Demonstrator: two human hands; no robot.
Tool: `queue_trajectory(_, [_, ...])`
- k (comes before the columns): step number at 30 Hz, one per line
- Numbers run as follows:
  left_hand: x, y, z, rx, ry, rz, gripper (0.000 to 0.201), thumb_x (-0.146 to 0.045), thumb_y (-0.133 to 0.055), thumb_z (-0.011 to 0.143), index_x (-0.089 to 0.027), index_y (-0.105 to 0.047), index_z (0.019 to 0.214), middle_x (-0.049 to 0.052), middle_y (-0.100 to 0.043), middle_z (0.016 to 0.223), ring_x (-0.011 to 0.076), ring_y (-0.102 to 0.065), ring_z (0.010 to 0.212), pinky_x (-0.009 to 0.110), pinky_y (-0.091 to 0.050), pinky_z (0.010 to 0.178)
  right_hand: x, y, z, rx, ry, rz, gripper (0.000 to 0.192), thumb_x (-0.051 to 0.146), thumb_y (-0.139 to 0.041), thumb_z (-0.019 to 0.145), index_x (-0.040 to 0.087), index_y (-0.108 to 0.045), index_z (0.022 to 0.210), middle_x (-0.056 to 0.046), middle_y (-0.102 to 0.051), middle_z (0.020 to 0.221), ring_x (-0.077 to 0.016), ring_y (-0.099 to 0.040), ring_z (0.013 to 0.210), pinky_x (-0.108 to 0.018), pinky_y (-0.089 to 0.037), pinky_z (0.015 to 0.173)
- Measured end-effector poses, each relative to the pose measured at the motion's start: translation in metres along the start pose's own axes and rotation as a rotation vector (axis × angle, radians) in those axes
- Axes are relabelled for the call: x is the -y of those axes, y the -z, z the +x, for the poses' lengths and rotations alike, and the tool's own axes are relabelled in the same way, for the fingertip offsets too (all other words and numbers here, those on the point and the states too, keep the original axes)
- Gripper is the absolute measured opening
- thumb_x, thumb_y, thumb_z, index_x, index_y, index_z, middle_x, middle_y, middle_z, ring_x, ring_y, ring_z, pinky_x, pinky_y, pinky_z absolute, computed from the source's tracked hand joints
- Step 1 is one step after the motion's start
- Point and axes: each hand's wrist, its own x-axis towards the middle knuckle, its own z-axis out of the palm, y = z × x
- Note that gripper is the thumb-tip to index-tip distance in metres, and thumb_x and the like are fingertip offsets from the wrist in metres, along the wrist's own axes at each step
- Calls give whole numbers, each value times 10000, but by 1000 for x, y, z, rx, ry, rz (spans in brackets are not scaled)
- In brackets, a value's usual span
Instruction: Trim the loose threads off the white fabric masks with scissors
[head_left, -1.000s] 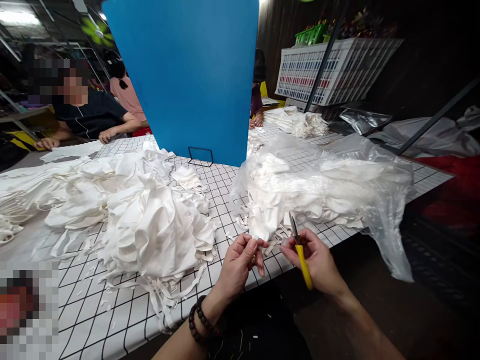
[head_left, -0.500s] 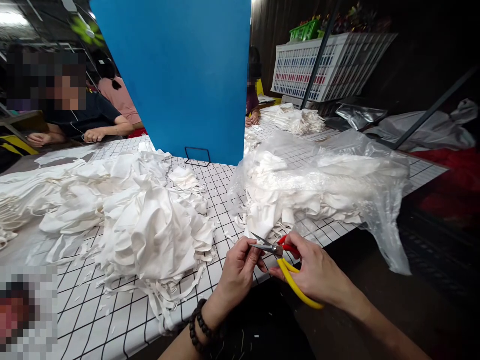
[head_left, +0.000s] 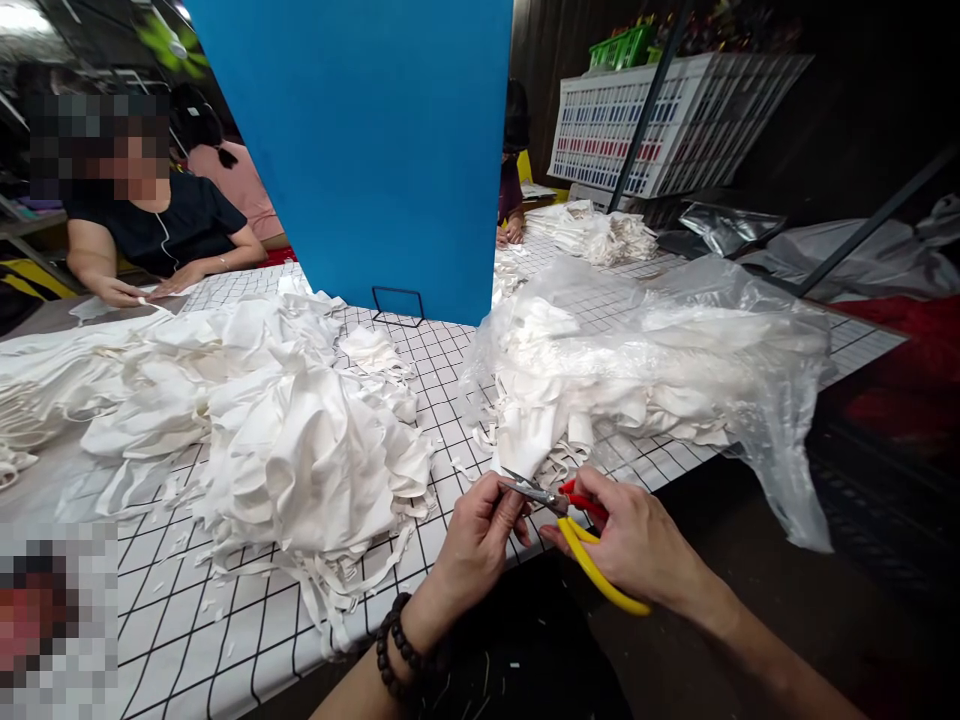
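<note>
My right hand (head_left: 626,535) is closed round the handles, one red and one yellow, of a pair of scissors (head_left: 559,503). Their blades point left and stand only slightly apart, with the tips at the fingers of my left hand (head_left: 484,535). That hand is pinched closed; whatever lies between its fingers is hidden. Just beyond the blades lies a heap of white fabric pieces (head_left: 525,430), partly under a clear plastic bag (head_left: 675,340). To the left of my hands rises a larger pile of white fabric pieces with straps (head_left: 300,450).
A tall blue panel (head_left: 375,160) stands on the grid-patterned table cloth (head_left: 442,375) in a black wire stand (head_left: 397,306). A co-worker (head_left: 169,235) handles white fabric at the far left. White crates (head_left: 667,125) stand at the back right. The table's front edge runs below my wrists.
The scissor blades have come closer together at my left fingertips. Both my hands stay nearly in place. The co-worker at the left has brought both hands together on white fabric.
</note>
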Motion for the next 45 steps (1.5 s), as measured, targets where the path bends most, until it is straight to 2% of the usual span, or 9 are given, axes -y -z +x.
queue_trajectory(10, [0, 3, -2, 0, 64, -63, 267, -402, -485, 953, -159, -552, 865, 2, -525, 795, 93, -544, 592, 227, -467, 577, -2, -8, 5, -20, 68, 64, 325, 352, -703, 695, 242, -398, 719, 65, -471, 553, -128, -422, 486, -252, -291, 492])
queue_trajectory(15, [3, 4, -8, -10, 107, -183, 254, -396, -505, 944, -155, -539, 869, 11, -555, 815, 97, -560, 604, 238, -477, 601, -23, -13, 6, 106, 24, 464, 376, 369, -756, 704, 233, -407, 736, 80, -426, 597, -105, -386, 522, -227, -308, 483])
queue_trajectory(19, [7, 5, -23, 67, 121, -17, 259, -385, -481, 956, -155, -565, 870, 32, -597, 806, 120, -582, 646, 249, -450, 650, -43, -14, 34, 15, -111, 715, 357, 410, -747, 729, 226, -451, 805, 40, -548, 720, -142, -529, 640, -250, -424, 570])
queue_trajectory(25, [8, 3, -42, 120, 62, 239, 290, -357, -425, 978, -161, -606, 864, 36, -587, 764, 142, -553, 691, 252, -414, 671, -23, -40, 103, -102, -68, 313, 326, 287, -697, 725, 230, -502, 980, -44, -657, 984, -213, -627, 824, -309, -469, 690])
queue_trajectory(30, [2, 14, -46, 101, 41, 342, 274, -335, -422, 978, -170, -593, 840, 38, -580, 783, 150, -532, 720, 257, -394, 679, -17, -54, 142, -112, -14, 219, 258, 136, -639, 680, 220, -547, 906, -26, -674, 865, -207, -621, 786, -281, -432, 659])
queue_trajectory(33, [-5, 26, -50, 83, 31, 387, 250, -318, -436, 971, -175, -581, 827, 38, -580, 795, 153, -530, 735, 262, -386, 688, -30, -39, 157, -147, -46, 226, 163, 189, -625, 714, 216, -545, 854, -15, -670, 800, -178, -606, 681, -255, -426, 575])
queue_trajectory(39, [-18, 48, -64, 47, -2, 459, 211, -283, -464, 950, -183, -524, 774, 24, -549, 754, 151, -505, 705, 266, -369, 669, -37, 3, 164, -393, -147, 177, 285, 232, -614, 739, 197, -514, 1004, -105, -657, 994, -252, -605, 870, -332, -457, 685])
queue_trajectory(41, [-19, 51, -67, 39, 0, 477, 204, -274, -468, 944, -183, -519, 768, 23, -550, 753, 149, -507, 705, 265, -369, 671, -24, 2, 153, -300, -136, 200, 264, 218, -629, 728, 213, -533, 974, -83, -663, 945, -246, -615, 802, -338, -459, 654])
queue_trajectory(45, [-19, 52, -68, 37, -7, 500, 188, -252, -483, 929, -184, -516, 757, 20, -554, 743, 146, -511, 689, 261, -369, 654, 9, -19, 127, 179, 54, 336, 182, 259, -574, 809, 231, -531, 983, -37, -666, 889, -196, -616, 694, -295, -466, 573])
